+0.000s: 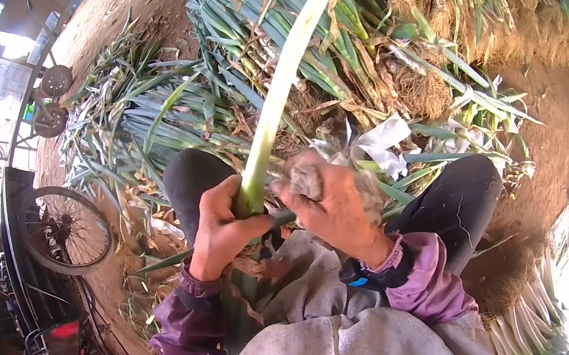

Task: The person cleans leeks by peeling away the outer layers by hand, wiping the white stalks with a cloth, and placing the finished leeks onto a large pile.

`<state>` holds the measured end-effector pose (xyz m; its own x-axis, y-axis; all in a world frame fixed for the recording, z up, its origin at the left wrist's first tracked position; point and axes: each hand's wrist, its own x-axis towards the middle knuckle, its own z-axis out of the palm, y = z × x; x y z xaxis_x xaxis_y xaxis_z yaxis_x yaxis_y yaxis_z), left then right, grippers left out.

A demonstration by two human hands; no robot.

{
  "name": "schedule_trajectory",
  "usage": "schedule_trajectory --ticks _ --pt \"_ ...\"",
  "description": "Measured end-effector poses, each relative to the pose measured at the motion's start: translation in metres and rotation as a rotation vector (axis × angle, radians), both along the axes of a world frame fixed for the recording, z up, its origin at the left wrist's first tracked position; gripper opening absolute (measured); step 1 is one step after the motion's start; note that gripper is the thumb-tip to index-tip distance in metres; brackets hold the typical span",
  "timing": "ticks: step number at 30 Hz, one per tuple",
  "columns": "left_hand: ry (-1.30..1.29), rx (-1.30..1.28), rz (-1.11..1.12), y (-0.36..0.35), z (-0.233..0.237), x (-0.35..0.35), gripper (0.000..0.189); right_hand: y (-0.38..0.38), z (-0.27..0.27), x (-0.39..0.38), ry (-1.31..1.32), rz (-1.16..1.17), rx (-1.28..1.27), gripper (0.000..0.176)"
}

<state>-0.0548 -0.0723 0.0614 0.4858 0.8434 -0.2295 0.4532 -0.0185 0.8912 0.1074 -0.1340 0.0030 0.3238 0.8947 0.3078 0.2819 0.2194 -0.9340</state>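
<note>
My left hand [225, 225] is wrapped round a long leek [281, 87] with a pale stem, which stands up from the grip toward the top of the view. Below that hand, dark green leaves and a dry brown leaf hang over my lap. Just right of the stem, my right hand [330, 199] has its fingers curled round a greyish, crumpled cloth-like thing [307, 180]; what it is exactly is unclear. Whether this hand touches the stem cannot be made out.
Heaped leeks [253, 7] lie beyond my knees, with a torn white plastic piece [382, 145] on them. More leeks [536, 340] lie at the right. A cart wheel [69, 230] stands at the left, on brown ground.
</note>
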Motion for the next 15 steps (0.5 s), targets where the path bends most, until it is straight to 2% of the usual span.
schedule_trajectory --ticks 3,5,7,10,12,15 --pt "0.056 0.172 0.015 -0.013 -0.005 0.008 0.031 0.007 0.001 -0.012 0.031 0.02 0.083 0.014" --pt "0.104 0.299 0.007 -0.02 -0.003 0.012 0.038 0.005 -0.001 -0.01 -0.067 0.054 0.066 0.015" --pt "0.148 0.38 -0.052 -0.022 -0.001 0.012 0.047 -0.001 0.004 -0.009 -0.142 0.104 0.042 0.023" --pt "0.185 0.463 -0.094 -0.019 -0.001 0.014 0.05 -0.018 0.031 -0.001 0.156 0.304 0.063 0.014" --pt "0.246 0.544 -0.128 -0.015 -0.004 0.009 0.055 -0.034 0.04 -0.003 0.322 0.23 0.164 0.012" --pt "0.385 0.639 -0.138 -0.017 -0.009 0.009 0.06 -0.037 0.055 0.018 0.092 0.102 0.09 0.018"
